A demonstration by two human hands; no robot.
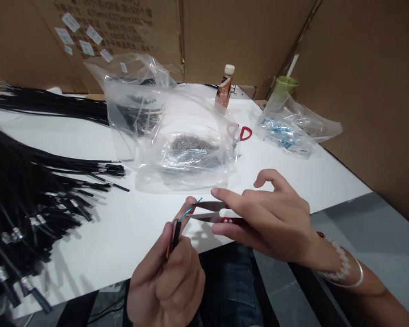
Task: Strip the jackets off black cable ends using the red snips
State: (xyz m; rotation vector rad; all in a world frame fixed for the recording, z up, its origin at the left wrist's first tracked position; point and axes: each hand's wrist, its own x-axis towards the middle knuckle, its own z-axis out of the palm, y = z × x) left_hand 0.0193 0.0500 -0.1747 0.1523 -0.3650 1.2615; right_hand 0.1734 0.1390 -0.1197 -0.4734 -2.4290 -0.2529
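Observation:
My left hand (170, 277) is closed around the end of a black cable (177, 232). A blue-and-white twisted wire (187, 213) rises from that end, and an orange wire (168, 250) shows beside it. My right hand (272, 218) holds small snips (209, 212) with red and white on the handles. Their two blades are apart, with the tips at the blue wire near my left fingertip. The rest of the held cable is hidden by my left hand.
Bundles of black cables (20, 195) cover the left side of the white table (122, 245). Behind my hands lies a clear bag (187, 172) of small metal parts. Red-handled scissors (246, 133), a bottle (224, 88), a green cup (286, 86) and a bag with blue scraps (286, 134) stand or lie farther back.

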